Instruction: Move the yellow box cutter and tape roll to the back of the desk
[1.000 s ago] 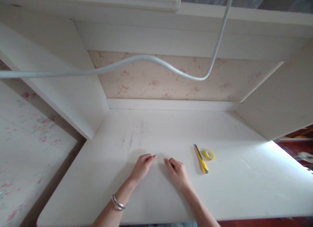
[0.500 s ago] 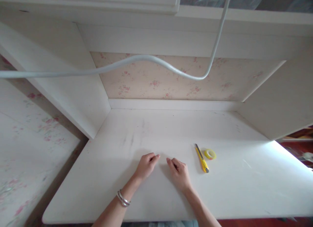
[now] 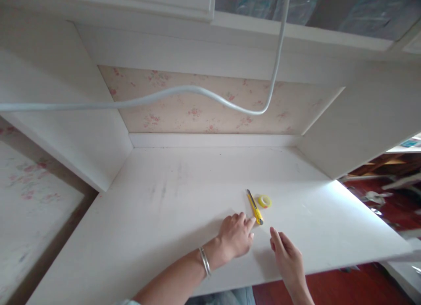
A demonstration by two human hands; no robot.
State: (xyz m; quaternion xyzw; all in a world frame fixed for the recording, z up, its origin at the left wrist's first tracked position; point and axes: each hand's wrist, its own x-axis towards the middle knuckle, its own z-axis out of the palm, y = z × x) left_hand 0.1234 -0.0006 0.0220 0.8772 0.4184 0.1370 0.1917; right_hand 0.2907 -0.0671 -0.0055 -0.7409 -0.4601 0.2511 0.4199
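A yellow utility knife point(image 3: 255, 208) lies on the white desk point(image 3: 158, 235), its narrow dark end pointing away from me. My left hand point(image 3: 236, 235), with bangles at the wrist, is palm down beside the knife's near end. Its index finger reaches to the handle and seems to touch it; the thumb stands apart below, and nothing is gripped. A roll of yellow tape point(image 3: 264, 201) lies flat just right of the knife. To the right and nearer to me, my right hand point(image 3: 287, 254) is closed with its fingers curled, and I see nothing in it.
A white cable point(image 3: 197, 90) hangs across the view in front of the desk. White side panels point(image 3: 362, 116) and a floral back wall point(image 3: 197, 112) enclose the desk's rear. Overhead is a cabinet point(image 3: 131, 2). Beyond the right edge shows a red floor point(image 3: 329, 287).
Both hands have moved right. The left has loosened from a fist and reached the knife's handle; the right stays closed, now near the front edge. The view has turned right.
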